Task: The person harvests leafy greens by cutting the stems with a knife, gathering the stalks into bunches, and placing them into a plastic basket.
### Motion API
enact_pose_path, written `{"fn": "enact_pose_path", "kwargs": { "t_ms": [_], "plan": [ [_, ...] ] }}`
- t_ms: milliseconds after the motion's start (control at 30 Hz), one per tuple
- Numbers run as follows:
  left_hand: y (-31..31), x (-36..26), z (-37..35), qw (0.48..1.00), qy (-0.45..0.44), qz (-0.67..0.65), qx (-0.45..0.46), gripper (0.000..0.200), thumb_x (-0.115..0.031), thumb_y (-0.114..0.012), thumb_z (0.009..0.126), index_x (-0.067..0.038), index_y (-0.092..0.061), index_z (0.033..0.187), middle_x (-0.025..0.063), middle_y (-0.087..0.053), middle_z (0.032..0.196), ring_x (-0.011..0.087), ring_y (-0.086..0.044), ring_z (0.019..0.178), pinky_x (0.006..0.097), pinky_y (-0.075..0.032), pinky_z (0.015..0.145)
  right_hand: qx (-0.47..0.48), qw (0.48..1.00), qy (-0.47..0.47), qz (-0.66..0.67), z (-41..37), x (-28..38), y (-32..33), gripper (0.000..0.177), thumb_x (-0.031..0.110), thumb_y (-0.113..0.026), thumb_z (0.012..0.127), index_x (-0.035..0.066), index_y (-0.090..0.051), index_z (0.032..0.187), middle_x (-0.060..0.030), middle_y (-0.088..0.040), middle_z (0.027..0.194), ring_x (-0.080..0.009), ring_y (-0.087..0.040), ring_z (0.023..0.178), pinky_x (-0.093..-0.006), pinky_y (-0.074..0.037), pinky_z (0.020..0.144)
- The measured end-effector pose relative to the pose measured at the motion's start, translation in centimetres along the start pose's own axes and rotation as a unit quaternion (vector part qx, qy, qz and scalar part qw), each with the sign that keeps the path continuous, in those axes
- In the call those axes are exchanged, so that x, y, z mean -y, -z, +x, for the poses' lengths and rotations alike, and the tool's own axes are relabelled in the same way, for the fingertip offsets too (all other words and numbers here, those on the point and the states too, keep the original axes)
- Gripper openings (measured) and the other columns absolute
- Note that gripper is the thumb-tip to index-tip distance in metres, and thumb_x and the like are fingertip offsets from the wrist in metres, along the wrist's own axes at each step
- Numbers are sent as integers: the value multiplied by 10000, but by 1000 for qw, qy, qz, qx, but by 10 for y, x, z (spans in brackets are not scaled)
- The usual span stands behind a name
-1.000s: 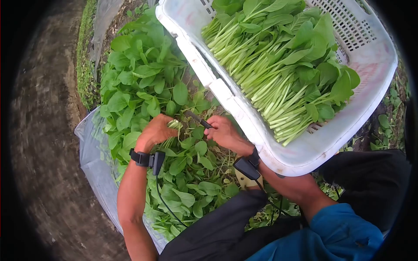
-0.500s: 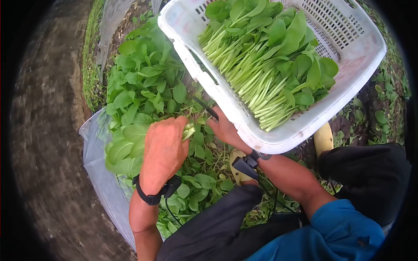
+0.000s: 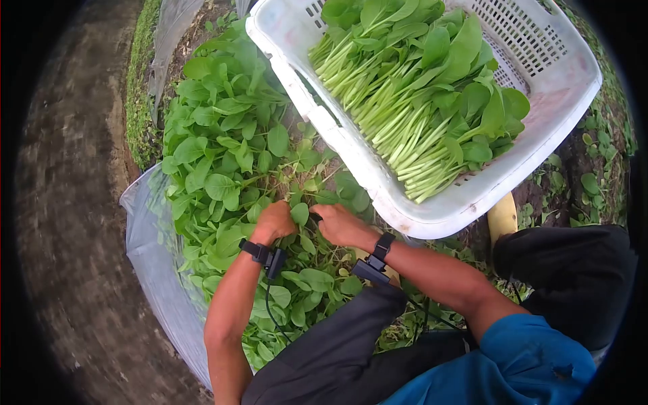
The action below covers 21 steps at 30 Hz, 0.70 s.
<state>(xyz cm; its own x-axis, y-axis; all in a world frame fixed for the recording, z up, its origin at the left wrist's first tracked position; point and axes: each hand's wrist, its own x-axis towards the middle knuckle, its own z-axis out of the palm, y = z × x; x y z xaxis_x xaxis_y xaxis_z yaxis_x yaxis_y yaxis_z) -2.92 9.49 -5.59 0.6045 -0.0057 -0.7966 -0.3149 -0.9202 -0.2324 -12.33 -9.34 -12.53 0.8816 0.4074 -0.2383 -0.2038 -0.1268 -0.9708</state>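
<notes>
Leafy green plants grow in a dense bed at the centre left. My left hand is low among them, its fingers closed; what they grip is hidden by leaves. Close beside it on the right, my right hand is closed around a dark knife handle, whose blade does not show. Above both hands, a white plastic crate holds a pile of cut greens, pale stems pointing to the lower left.
Clear plastic sheeting borders the bed on the left, with a dirt path beyond. My knees in dark trousers are below. A yellowish shoe stands under the crate's lower right edge.
The left hand has moved up and right, down into the plants, and the cut stems seen in it no longer show. The right hand has moved slightly down, and its blade has dropped from sight.
</notes>
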Motion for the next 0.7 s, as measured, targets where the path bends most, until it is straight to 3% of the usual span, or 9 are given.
{"fn": "enact_pose_path", "kwargs": {
  "t_ms": [133, 200, 333, 367, 433, 467, 533, 600, 700],
  "plan": [
    [-6, 3, -6, 1000, 5, 3, -22, 445, -267, -880, 712, -43, -786, 1084, 208, -764, 1131, 420, -733, 1080, 474, -611, 945, -34, 998, 53, -8, 21, -3, -25, 260, -22, -572, 834, -82, -683, 1061, -358, -688, 913, -521, -708, 913, -564, -566, 806],
    [-18, 13, -5, 994, -15, -28, -104, 382, -223, -860, 736, -32, -788, 1058, 212, -773, 1083, 408, -743, 1039, 487, -608, 922, 116, 987, -17, -113, 26, -11, -20, 411, 31, -585, 909, -39, -651, 1308, -341, -704, 1068, -504, -684, 1050, -549, -550, 901],
    [12, 20, -28, 991, -16, -108, -73, 354, -206, -858, 744, -21, -791, 1038, 212, -783, 1016, 392, -755, 979, 494, -598, 878, 22, 984, 61, -164, 10, -117, -24, 455, 51, -581, 911, -5, -659, 1356, -279, -752, 992, -429, -743, 919, -493, -591, 822],
    [20, 27, -36, 986, -8, -141, -94, 346, -205, -859, 752, -14, -787, 1031, 218, -780, 978, 391, -750, 924, 482, -589, 841, 24, 984, 60, -165, 2, -114, -7, 455, 51, -581, 911, -5, -659, 1356, -279, -752, 992, -429, -743, 919, -493, -591, 822],
    [37, 33, -55, 978, 2, -174, -113, 338, -203, -859, 759, -7, -784, 1024, 223, -776, 939, 391, -744, 869, 471, -579, 803, 67, 986, -87, 126, -15, -69, 45, 468, 76, -572, 924, 12, -650, 1380, -176, -772, 898, -302, -755, 764, -420, -590, 716],
    [45, 35, -68, 962, 9, -247, -113, 319, -195, -853, 772, -1, -775, 1014, 232, -764, 919, 398, -724, 831, 457, -568, 775, 69, 986, -87, 126, -21, -36, 65, 468, 76, -572, 924, 12, -650, 1380, -176, -772, 898, -302, -755, 764, -420, -590, 716],
    [57, 33, -88, 941, 18, -319, -112, 301, -186, -846, 785, 6, -766, 1003, 240, -751, 899, 406, -703, 793, 443, -556, 746, 279, 953, -103, 59, -23, 23, 85, 472, 103, -558, 940, 24, -640, 1398, -116, -762, 834, -213, -732, 691, -367, -566, 647],
    [61, 28, -101, 940, 6, -323, -110, 253, -160, -824, 810, 13, -752, 979, 226, -743, 854, 384, -675, 739, 431, -542, 721, 310, 944, -85, 70, -22, 29, 55, 459, 96, -541, 948, 1, -628, 1389, -133, -748, 814, -237, -737, 716, -398, -571, 670],
    [54, 13, -100, 975, 29, -207, -78, 240, -174, -810, 833, -4, -761, 994, 188, -769, 863, 362, -727, 793, 445, -562, 737, 156, 980, 98, 74, -18, 15, -12, 400, 63, -575, 907, -22, -676, 1284, -273, -718, 842, -409, -723, 732, -490, -571, 673]
  ]
}}
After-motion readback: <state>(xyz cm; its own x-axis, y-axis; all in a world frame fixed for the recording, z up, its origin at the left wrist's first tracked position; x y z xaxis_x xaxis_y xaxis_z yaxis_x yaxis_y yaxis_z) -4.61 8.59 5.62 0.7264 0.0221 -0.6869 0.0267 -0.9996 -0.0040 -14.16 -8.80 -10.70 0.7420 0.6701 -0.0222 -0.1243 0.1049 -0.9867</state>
